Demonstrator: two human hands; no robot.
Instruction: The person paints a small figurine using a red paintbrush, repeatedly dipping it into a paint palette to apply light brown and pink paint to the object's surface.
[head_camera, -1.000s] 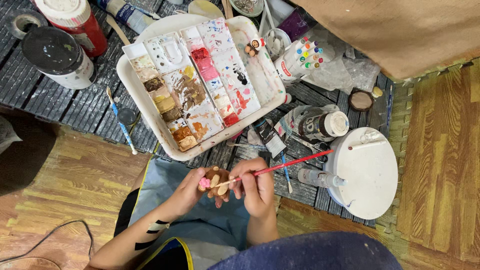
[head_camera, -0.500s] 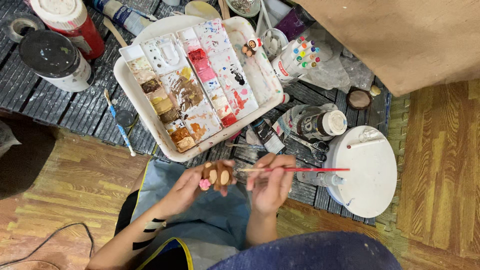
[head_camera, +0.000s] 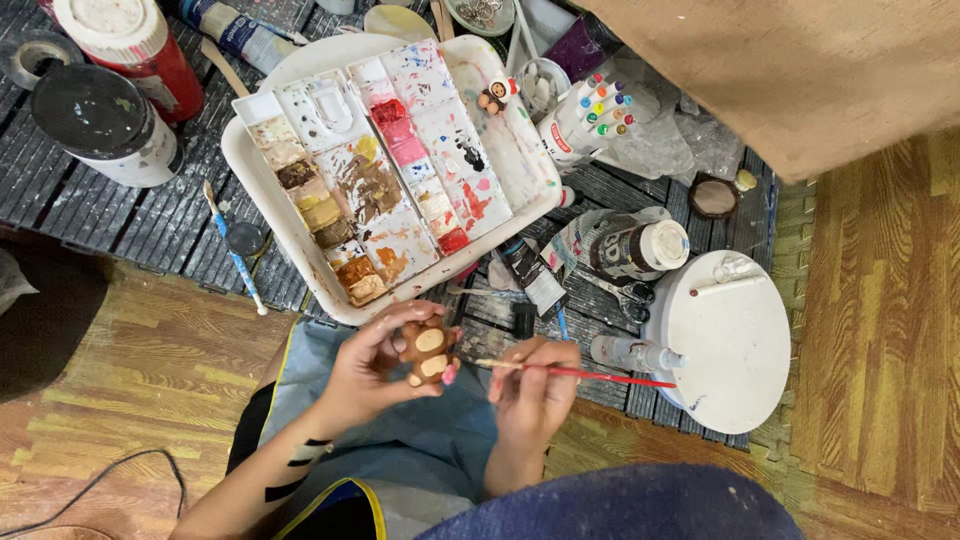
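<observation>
My left hand grips a small brown clay figurine with cream patches and a bit of pink at its lower edge, held just below the paint tray. My right hand pinches a thin red-handled paintbrush lying nearly level, its tip at the figurine's right side and its handle pointing right toward the round white board. Both hands hover over my lap, which is covered by a blue apron.
A white tray carries a stained paint palette. A black-lidded jar and a red can stand at the left. Marker cup, paint tubes, a bottle, a round white board, and a blue brush surround it.
The figurine has turned in my left hand, so brown and cream faces show instead of the pink side. The brush has levelled out and its tip now meets the figurine.
</observation>
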